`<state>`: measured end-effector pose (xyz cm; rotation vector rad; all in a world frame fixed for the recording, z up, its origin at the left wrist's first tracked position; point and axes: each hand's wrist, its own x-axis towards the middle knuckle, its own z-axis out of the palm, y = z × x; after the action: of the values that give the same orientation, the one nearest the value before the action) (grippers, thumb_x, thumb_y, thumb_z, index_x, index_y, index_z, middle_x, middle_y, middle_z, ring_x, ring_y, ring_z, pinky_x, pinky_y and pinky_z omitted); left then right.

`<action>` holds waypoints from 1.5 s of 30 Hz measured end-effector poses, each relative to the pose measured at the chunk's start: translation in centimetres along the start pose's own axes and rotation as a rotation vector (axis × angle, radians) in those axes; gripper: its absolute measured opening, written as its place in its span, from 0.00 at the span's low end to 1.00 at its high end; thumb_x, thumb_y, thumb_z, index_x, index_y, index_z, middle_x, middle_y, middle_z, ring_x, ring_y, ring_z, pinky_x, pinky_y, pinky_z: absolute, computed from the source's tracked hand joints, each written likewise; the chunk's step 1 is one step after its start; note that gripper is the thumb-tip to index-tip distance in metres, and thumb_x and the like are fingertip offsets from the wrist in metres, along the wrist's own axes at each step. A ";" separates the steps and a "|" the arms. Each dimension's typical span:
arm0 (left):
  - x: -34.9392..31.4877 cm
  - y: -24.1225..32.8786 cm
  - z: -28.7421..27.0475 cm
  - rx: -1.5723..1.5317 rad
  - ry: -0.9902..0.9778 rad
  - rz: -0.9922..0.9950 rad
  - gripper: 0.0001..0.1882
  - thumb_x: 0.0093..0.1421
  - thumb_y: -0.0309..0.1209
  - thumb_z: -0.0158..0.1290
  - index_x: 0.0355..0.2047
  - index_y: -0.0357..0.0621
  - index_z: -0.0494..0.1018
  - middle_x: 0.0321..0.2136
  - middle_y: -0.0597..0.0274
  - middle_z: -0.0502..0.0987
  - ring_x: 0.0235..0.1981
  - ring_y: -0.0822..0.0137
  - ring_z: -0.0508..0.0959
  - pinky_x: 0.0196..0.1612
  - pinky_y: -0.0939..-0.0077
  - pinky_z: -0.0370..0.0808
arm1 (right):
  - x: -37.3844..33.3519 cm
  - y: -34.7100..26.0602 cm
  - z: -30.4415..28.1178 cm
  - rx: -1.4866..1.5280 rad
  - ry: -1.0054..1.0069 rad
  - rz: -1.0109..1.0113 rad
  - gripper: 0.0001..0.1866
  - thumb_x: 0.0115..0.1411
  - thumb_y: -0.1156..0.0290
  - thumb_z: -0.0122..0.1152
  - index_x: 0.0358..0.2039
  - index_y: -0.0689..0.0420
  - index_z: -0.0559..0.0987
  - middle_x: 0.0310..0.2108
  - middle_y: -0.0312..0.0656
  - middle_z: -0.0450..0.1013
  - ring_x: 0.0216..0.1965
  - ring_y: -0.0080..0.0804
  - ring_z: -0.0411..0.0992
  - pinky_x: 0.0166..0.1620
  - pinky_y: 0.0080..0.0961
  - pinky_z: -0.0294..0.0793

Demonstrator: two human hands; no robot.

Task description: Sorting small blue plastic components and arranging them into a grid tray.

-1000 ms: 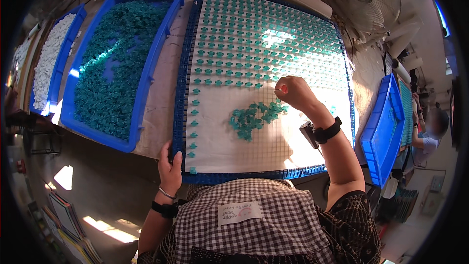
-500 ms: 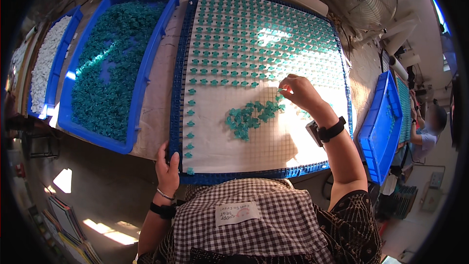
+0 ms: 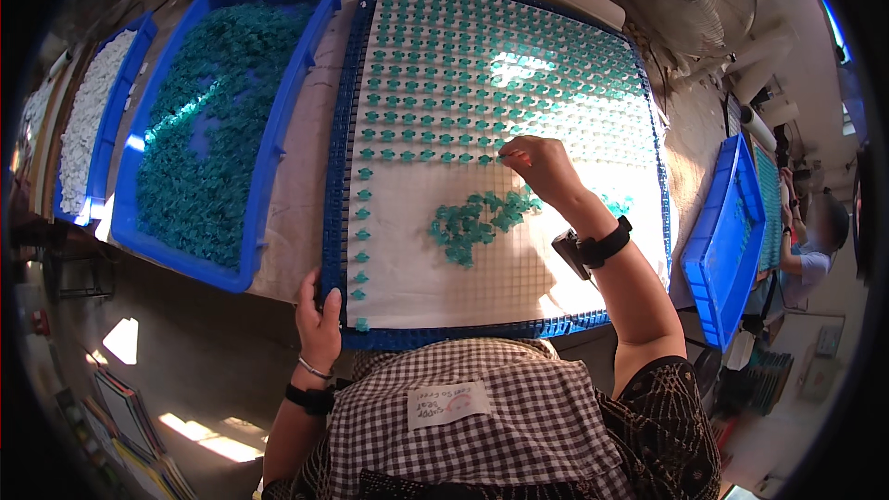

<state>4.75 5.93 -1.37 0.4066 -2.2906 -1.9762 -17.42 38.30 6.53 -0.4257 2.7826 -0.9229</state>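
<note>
A small teal plastic piece (image 3: 505, 156), judged light and stiff, is pinched by the right hand (image 3: 540, 167) fingertips, while the grid tray (image 3: 335, 222) near-left corner is gripped by the left hand (image 3: 319, 319).

Bright daylight falls in patches across the grid tray (image 3: 519, 250), with white glare near its top middle. The floor (image 3: 167, 370) lies dim with sunlit spots. Fisheye bending curves the edges; black corners vignette.
</note>
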 end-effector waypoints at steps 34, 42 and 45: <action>0.1 -0.8 -0.3 0.021 -0.016 -0.012 0.26 0.63 0.37 0.49 0.55 0.30 0.61 0.48 0.51 0.70 0.48 0.64 0.70 0.53 0.71 0.66 | -2.1 2.0 -2.5 -0.115 -0.031 0.013 0.08 0.54 0.69 0.63 0.34 0.57 0.80 0.32 0.43 0.75 0.33 0.38 0.75 0.38 0.31 0.75; 0.1 -0.6 -0.3 -0.024 -0.026 -0.017 0.26 0.63 0.36 0.49 0.55 0.30 0.61 0.48 0.51 0.70 0.48 0.64 0.71 0.53 0.71 0.66 | -2.1 2.0 -2.3 -0.140 -0.067 0.006 0.08 0.55 0.70 0.59 0.35 0.58 0.80 0.34 0.47 0.76 0.35 0.41 0.75 0.39 0.32 0.75; 0.1 -0.5 -0.3 -0.007 -0.022 -0.018 0.26 0.63 0.36 0.48 0.55 0.30 0.61 0.48 0.51 0.70 0.48 0.64 0.70 0.53 0.71 0.66 | -1.3 1.0 -2.2 -0.088 -0.026 0.030 0.08 0.57 0.72 0.59 0.37 0.58 0.80 0.34 0.46 0.77 0.35 0.36 0.76 0.40 0.30 0.76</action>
<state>4.83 5.53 -1.85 0.4088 -2.3007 -2.0059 -16.93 40.67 7.78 -0.4052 2.8056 -0.7848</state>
